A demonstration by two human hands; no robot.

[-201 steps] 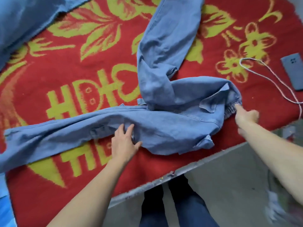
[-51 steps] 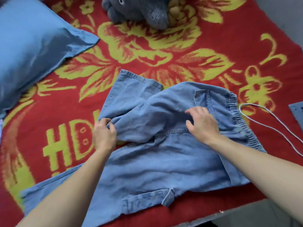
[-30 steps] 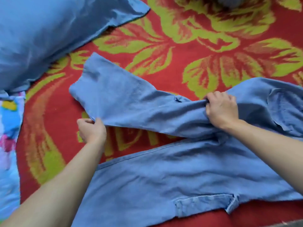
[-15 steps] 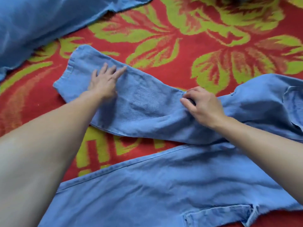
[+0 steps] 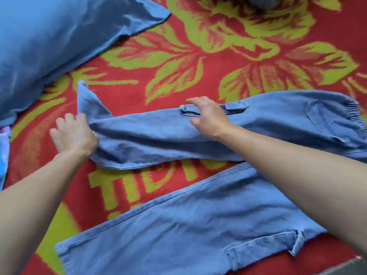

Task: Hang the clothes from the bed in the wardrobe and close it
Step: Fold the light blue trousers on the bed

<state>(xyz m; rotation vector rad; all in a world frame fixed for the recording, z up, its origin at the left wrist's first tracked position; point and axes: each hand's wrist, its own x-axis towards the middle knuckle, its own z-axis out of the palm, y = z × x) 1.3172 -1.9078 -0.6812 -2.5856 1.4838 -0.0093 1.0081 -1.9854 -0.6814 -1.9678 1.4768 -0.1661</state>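
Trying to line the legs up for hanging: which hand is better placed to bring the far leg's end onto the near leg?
Probably left. The left hand grips the jeans right by that end; the right hand rests open mid-leg, near the pocket flap.

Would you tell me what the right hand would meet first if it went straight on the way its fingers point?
Probably the bare blanket just beyond the trouser leg under the right hand; farther on lies the pillow. Its height is unclear.
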